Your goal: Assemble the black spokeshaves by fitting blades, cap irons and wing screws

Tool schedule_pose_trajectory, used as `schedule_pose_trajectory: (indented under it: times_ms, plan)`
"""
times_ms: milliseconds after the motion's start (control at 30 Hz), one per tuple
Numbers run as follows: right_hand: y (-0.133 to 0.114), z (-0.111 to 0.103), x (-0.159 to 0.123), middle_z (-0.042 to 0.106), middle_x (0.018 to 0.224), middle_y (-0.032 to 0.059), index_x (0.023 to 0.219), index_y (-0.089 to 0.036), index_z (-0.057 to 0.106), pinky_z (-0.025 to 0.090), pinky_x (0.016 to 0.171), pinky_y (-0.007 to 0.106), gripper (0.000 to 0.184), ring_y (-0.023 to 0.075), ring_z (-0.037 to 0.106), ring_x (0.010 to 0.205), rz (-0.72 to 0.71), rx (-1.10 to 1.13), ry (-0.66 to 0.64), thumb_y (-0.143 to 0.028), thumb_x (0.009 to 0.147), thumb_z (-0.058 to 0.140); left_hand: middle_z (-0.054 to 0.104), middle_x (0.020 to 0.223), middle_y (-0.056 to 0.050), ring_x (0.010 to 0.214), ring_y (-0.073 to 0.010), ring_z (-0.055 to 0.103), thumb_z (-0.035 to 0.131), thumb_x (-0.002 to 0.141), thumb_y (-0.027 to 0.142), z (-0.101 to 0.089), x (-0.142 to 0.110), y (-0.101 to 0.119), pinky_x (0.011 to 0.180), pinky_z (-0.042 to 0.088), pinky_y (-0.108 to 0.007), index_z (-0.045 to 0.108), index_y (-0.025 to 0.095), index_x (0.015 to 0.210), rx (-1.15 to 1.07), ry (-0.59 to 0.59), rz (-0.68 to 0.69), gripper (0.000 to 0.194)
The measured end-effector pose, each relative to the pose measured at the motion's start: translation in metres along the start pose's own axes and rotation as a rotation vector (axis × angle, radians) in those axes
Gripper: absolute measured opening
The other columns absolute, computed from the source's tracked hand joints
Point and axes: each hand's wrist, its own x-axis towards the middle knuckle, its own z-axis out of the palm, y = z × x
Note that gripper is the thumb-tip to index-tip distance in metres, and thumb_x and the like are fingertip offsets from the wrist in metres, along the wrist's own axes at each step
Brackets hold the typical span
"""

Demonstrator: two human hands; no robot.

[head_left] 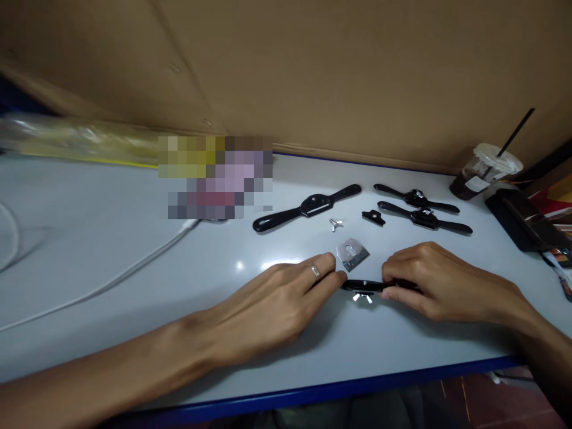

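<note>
Glossy black two-handled spokeshave (364, 286) is located at the near part of the pale grey tabletop (402, 348), held between both hands and seen nearly edge-on. Its visible middle section forms a narrow, slightly thickened dark bar with a small pale dot on the upper face. A silver winged fastener (362, 298) projects from the side facing the person, its two bright wings spread apart like a shallow V. Both handle ends are largely covered by the hands; whether the underside contacts the tabletop cannot be determined. The left hand (286, 292), fitted with a plain silver ring (314, 271), has its fingers closed on the left end. The right hand (440, 283) grips the right end between thumb and curled fingers, with a short dark length of handle showing between them. Just beyond the bar lies a flat silver blade (353, 254) with clipped corners, a keyhole-shaped slot and a darker band along one edge. Farther back are a loose silver wing screw (335, 224), a small black notched plate (373, 217) and a larger black two-handled tool body (314, 204) with a hanging hole in one handle.
</note>
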Motion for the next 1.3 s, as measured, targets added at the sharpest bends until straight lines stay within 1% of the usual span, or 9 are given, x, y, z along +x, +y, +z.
schedule_pose_trajectory:
  times_ms: [133, 367, 467, 633, 867, 1067, 1200, 1300]
  plan:
    - [-0.0009, -0.0003, -0.0008, 0.063, 0.076, 0.0002, 0.079, -0.018, 0.058, 0.032, 0.065, 0.03, 0.026, 0.0138, 0.055, 0.068, 0.009, 0.002, 0.008, -0.032, 0.1, 0.054, 0.059, 0.088, -0.004, 0.058, -0.0135, 0.052, 0.032, 0.084, -0.007, -0.0027, 0.0011, 0.0003, 0.049, 0.042, -0.027, 0.06, 0.012, 0.106, 0.009, 0.007, 0.013, 0.04]
    - [-0.0031, -0.0011, -0.003, 0.063, 0.075, -0.0001, 0.078, -0.018, 0.059, 0.032, 0.065, 0.03, 0.025, 0.0136, 0.055, 0.068, 0.017, 0.01, 0.029, -0.032, 0.099, 0.055, 0.058, 0.088, -0.004, 0.057, -0.014, 0.051, 0.035, 0.091, -0.003, -0.0013, 0.0001, 0.0003, 0.048, 0.044, -0.028, 0.059, 0.012, 0.107, -0.003, 0.011, 0.004, 0.033]
    - [-0.0033, -0.0019, -0.0022, 0.063, 0.075, 0.0004, 0.078, -0.018, 0.06, 0.032, 0.065, 0.03, 0.025, 0.0139, 0.055, 0.068, 0.015, 0.011, 0.035, -0.031, 0.099, 0.055, 0.058, 0.088, -0.004, 0.057, -0.0138, 0.051, 0.034, 0.089, -0.004, -0.001, 0.0003, 0.0002, 0.049, 0.043, -0.028, 0.059, 0.013, 0.107, 0.0, 0.006, 0.003, 0.034]
    - [-0.0025, -0.0015, -0.0021, 0.064, 0.075, 0.0008, 0.078, -0.019, 0.061, 0.033, 0.065, 0.03, 0.024, 0.0144, 0.055, 0.068, 0.002, 0.014, 0.053, -0.03, 0.099, 0.056, 0.059, 0.089, -0.004, 0.057, -0.0144, 0.051, 0.033, 0.08, -0.008, -0.0014, 0.0011, -0.0002, 0.049, 0.043, -0.028, 0.058, 0.013, 0.105, -0.005, 0.001, 0.001, 0.042]
    - [-0.0019, -0.0002, -0.0025, 0.065, 0.076, 0.0012, 0.078, -0.018, 0.062, 0.033, 0.066, 0.03, 0.025, 0.0146, 0.056, 0.068, -0.002, 0.008, 0.056, -0.031, 0.099, 0.056, 0.057, 0.087, -0.004, 0.058, -0.0139, 0.051, 0.034, 0.084, -0.007, -0.0019, 0.0034, 0.0005, 0.048, 0.042, -0.028, 0.059, 0.013, 0.104, -0.008, 0.006, -0.007, 0.038]
    - [-0.0024, -0.0004, -0.0033, 0.064, 0.076, 0.0005, 0.079, -0.018, 0.061, 0.033, 0.066, 0.03, 0.025, 0.0142, 0.056, 0.069, 0.01, 0.002, 0.051, -0.031, 0.1, 0.055, 0.057, 0.087, -0.004, 0.056, -0.014, 0.05, 0.032, 0.082, -0.008, -0.002, 0.0012, 0.0003, 0.047, 0.042, -0.028, 0.057, 0.014, 0.104, -0.005, 0.01, -0.005, 0.039]
    - [-0.0018, -0.0009, -0.0027, 0.063, 0.078, 0.0009, 0.079, -0.018, 0.06, 0.034, 0.068, 0.03, 0.028, 0.0143, 0.055, 0.07, -0.008, 0.019, 0.04, -0.032, 0.102, 0.052, 0.058, 0.09, -0.004, 0.058, -0.0151, 0.051, 0.033, 0.086, -0.004, 0.0005, -0.0005, -0.0012, 0.05, 0.044, -0.029, 0.055, 0.014, 0.111, -0.042, -0.016, -0.013, 0.038]
    - [-0.0003, -0.0014, -0.002, 0.061, 0.076, -0.0001, 0.078, -0.019, 0.056, 0.034, 0.067, 0.03, 0.031, 0.0137, 0.053, 0.068, -0.001, 0.056, 0.029, -0.033, 0.105, 0.047, 0.06, 0.092, -0.005, 0.061, -0.0153, 0.055, 0.036, 0.093, 0.003, 0.0022, -0.0003, -0.0017, 0.052, 0.046, -0.029, 0.052, 0.013, 0.117, -0.066, -0.038, -0.021, 0.03]
